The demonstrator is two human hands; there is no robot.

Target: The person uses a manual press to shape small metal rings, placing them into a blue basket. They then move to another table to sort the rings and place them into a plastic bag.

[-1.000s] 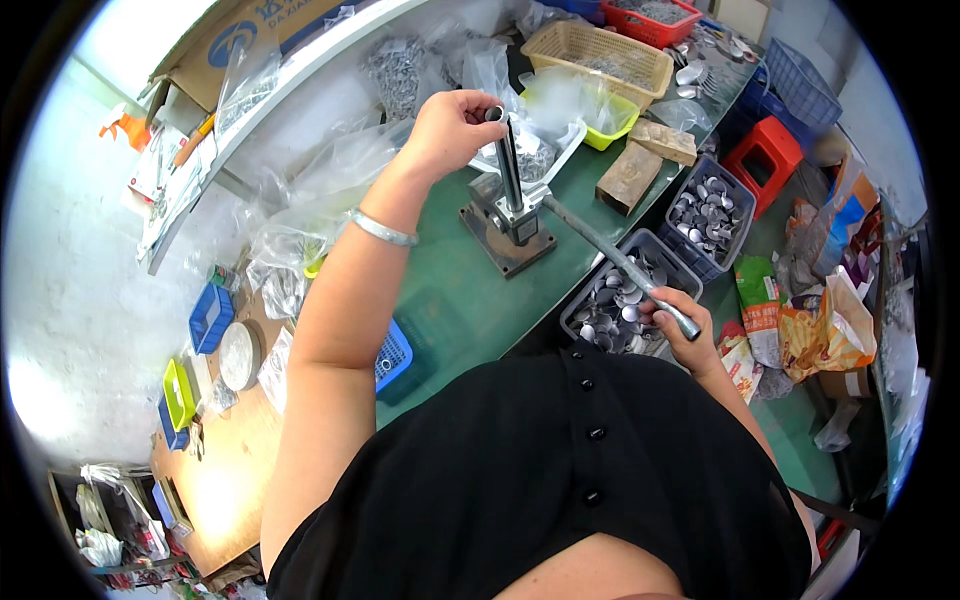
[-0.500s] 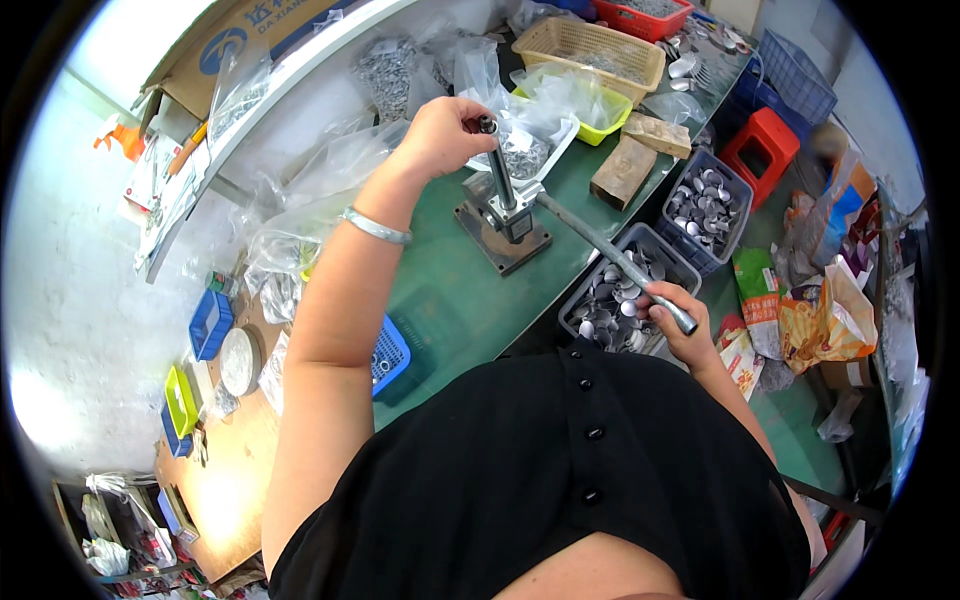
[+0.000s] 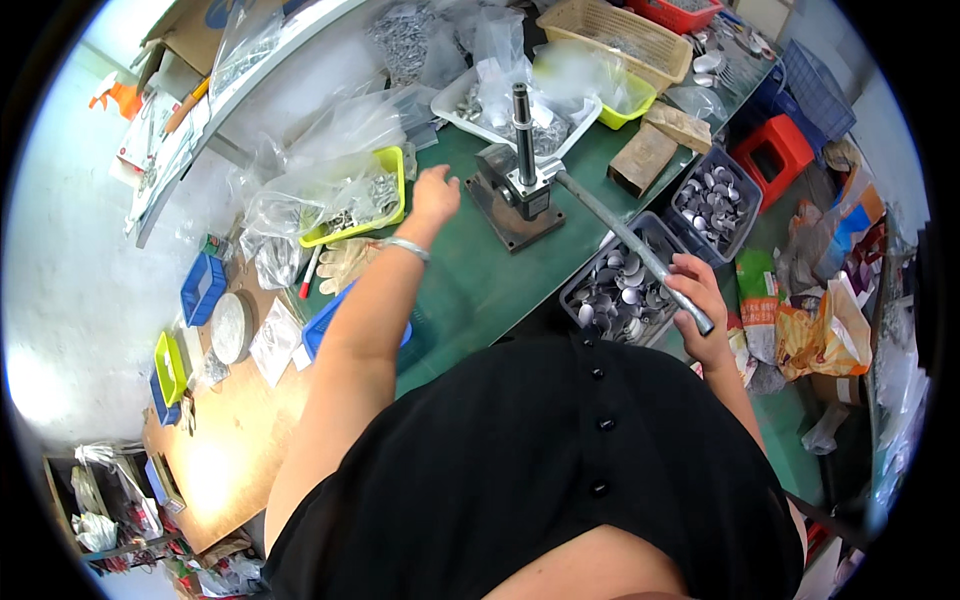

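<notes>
Withdrawn from press [image 3: 520, 185], left hand [image 3: 436, 195] open; right hand [image 3: 700, 305] gripping lever [image 3: 630, 245]. Best kept clear before pulling.

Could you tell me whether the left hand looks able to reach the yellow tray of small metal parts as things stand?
Probably yes: the left hand hovers open over the green table, just right of the yellow tray, with nothing between them. Only loose plastic bags cover the tray.

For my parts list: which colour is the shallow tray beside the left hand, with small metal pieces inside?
Yellow-green plastic tray, shown in the head view, near the left hand.
</notes>
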